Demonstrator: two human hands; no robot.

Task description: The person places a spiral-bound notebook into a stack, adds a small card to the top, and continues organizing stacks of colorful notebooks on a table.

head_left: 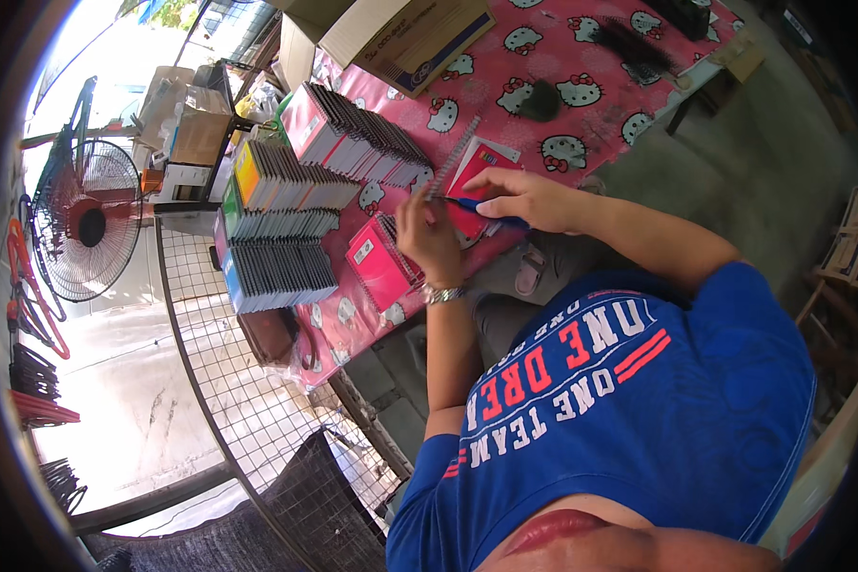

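Note:
A red spiral notebook (473, 221) lies at the near edge of the table, its coil (456, 155) running along its left side. My left hand (429, 238), with a metal watch at the wrist, is closed at the coil's lower end. My right hand (536, 202) grips blue-handled pliers (464, 204) over the notebook. Their dark tip points at the left fingers, and the fingers partly hide where tip and coil meet. Just left of my left hand rests a small stack of red spiral notebooks (377, 262).
Stacked spiral notebooks (276, 272) in several cover colours stand at the table's left. An open cardboard box (410, 43) is on the pink patterned tablecloth (486, 91) at the back. A dark brush-like item (629, 46) lies far right. A fan (91, 227) stands left of the table.

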